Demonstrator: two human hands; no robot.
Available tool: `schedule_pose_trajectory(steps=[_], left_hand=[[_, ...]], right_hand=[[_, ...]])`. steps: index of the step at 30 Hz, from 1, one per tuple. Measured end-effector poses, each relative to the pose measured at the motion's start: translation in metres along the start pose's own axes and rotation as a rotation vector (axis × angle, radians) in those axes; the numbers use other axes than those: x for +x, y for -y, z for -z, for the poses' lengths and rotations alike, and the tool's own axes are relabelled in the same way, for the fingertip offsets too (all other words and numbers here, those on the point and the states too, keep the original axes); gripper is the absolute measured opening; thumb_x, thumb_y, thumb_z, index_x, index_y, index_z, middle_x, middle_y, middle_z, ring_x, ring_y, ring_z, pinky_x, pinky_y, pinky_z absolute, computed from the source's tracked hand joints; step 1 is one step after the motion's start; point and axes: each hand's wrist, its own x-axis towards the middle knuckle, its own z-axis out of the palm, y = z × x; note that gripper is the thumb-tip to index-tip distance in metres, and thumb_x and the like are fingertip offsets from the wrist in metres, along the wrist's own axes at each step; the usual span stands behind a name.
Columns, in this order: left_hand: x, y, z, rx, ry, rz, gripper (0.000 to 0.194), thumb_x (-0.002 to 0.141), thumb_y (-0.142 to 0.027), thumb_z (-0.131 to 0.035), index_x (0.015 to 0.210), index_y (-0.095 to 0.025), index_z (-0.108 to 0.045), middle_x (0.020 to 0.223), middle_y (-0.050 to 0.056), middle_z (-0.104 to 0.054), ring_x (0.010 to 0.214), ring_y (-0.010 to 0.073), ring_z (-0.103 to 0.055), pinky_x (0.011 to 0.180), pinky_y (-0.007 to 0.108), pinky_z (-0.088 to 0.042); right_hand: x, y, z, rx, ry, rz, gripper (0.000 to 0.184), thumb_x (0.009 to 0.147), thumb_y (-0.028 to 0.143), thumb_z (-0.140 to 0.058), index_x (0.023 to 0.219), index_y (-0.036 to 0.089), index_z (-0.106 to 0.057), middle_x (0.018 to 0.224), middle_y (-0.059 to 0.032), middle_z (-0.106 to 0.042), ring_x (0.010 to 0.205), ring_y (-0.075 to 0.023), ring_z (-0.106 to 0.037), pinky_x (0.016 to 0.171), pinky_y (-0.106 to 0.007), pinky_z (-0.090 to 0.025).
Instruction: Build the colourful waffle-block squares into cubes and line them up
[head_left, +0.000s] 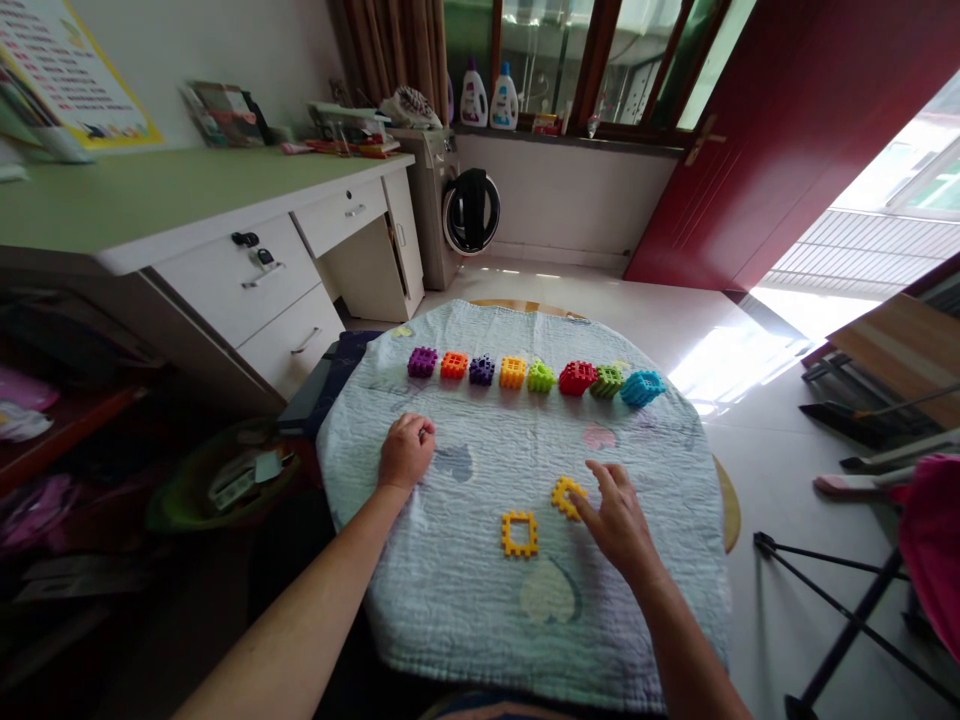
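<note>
My left hand (pixel 407 452) rests on the cloth, curled into a fist, with nothing sticking out of it. On the right, my right hand (pixel 617 510) has its fingers apart, and its thumb touches or overlaps the edge of a yellow notched building piece (pixel 562 497). Nearer to me and to the left lies a yellow square frame piece (pixel 519 553), flat on the cloth. Beyond both hands runs a row of interlocking blocks: purple (pixel 422 362), orange (pixel 454 365), dark blue (pixel 481 371), yellow-orange (pixel 513 373), lime (pixel 541 377), red (pixel 577 378), green (pixel 607 381) and blue (pixel 643 388).
A pale blue patterned cloth (pixel 465 610) covers the round table. At the left stand a desk (pixel 225 190) with drawers and a green basin (pixel 172 505) on the floor. A washing machine (pixel 431 200) is behind; a black-legged stand (pixel 840 630) is at right.
</note>
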Motion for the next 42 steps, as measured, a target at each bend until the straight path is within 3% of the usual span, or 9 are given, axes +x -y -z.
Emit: schedule_pose_trajectory(steps=[7,13,16,27,31,36,42], left_hand=[[0.001,0.0,0.0,-0.001,-0.009,-0.011,0.015,0.071,-0.012,-0.046,0.07,-0.021,-0.057,0.084,0.006,-0.062,0.086,0.0215,-0.058,0.086,0.034,-0.046],[0.0,0.001,0.0,0.004,-0.004,-0.004,0.016,0.071,-0.012,-0.046,0.071,-0.021,-0.058,0.086,0.006,-0.062,0.087,0.0214,-0.057,0.087,0.034,-0.046],[-0.001,0.001,0.0,0.001,-0.007,-0.01,0.015,0.071,-0.011,-0.046,0.07,-0.021,-0.058,0.085,0.006,-0.061,0.087,0.0213,-0.057,0.087,0.033,-0.046],[-0.001,0.0,0.002,-0.02,0.01,-0.004,0.015,0.072,-0.01,-0.045,0.072,-0.02,-0.057,0.086,0.006,-0.061,0.087,0.0206,-0.057,0.086,0.033,-0.045],[-0.001,0.002,0.0,-0.026,0.001,-0.018,0.015,0.073,-0.011,-0.045,0.072,-0.02,-0.057,0.086,0.005,-0.062,0.087,0.0208,-0.057,0.086,0.034,-0.045],[-0.001,0.003,0.0,-0.036,-0.002,-0.025,0.014,0.073,-0.011,-0.046,0.072,-0.021,-0.056,0.085,0.005,-0.061,0.088,0.0206,-0.057,0.086,0.033,-0.045],[-0.001,0.002,0.001,-0.055,0.01,-0.005,0.015,0.073,-0.011,-0.045,0.073,-0.02,-0.056,0.085,0.005,-0.06,0.088,0.0207,-0.056,0.086,0.034,-0.045]], right_hand=[[0.0,0.02,0.004,-0.046,0.182,-0.021,0.03,0.073,0.032,-0.064,0.101,0.021,-0.063,0.096,-0.0067,-0.056,0.092,-0.0235,-0.054,0.087,-0.039,-0.045],[-0.011,0.067,0.012,0.129,0.366,0.222,0.037,0.072,0.022,-0.064,0.109,0.023,-0.061,0.101,-0.0056,-0.055,0.095,-0.0207,-0.052,0.089,-0.035,-0.044],[-0.016,0.083,0.005,0.086,0.432,0.25,0.032,0.07,0.021,-0.065,0.102,0.023,-0.062,0.099,-0.0057,-0.055,0.094,-0.0213,-0.05,0.088,-0.035,-0.043],[-0.014,0.084,-0.007,0.026,0.519,0.193,0.035,0.068,0.018,-0.064,0.102,0.023,-0.06,0.105,-0.005,-0.054,0.098,-0.0208,-0.047,0.088,-0.032,-0.04],[-0.008,0.082,-0.008,-0.01,0.547,0.248,0.027,0.067,0.021,-0.065,0.093,0.021,-0.06,0.1,-0.0048,-0.053,0.095,-0.02,-0.047,0.085,-0.031,-0.04],[0.039,0.077,0.0,0.012,0.456,0.351,0.032,0.067,0.024,-0.066,0.099,0.02,-0.06,0.097,-0.0043,-0.052,0.091,-0.0192,-0.047,0.083,-0.031,-0.04],[0.153,0.081,-0.005,-0.162,0.238,0.306,0.039,0.068,0.031,-0.069,0.104,0.02,-0.062,0.102,-0.0059,-0.054,0.098,-0.0219,-0.046,0.087,-0.034,-0.035]])
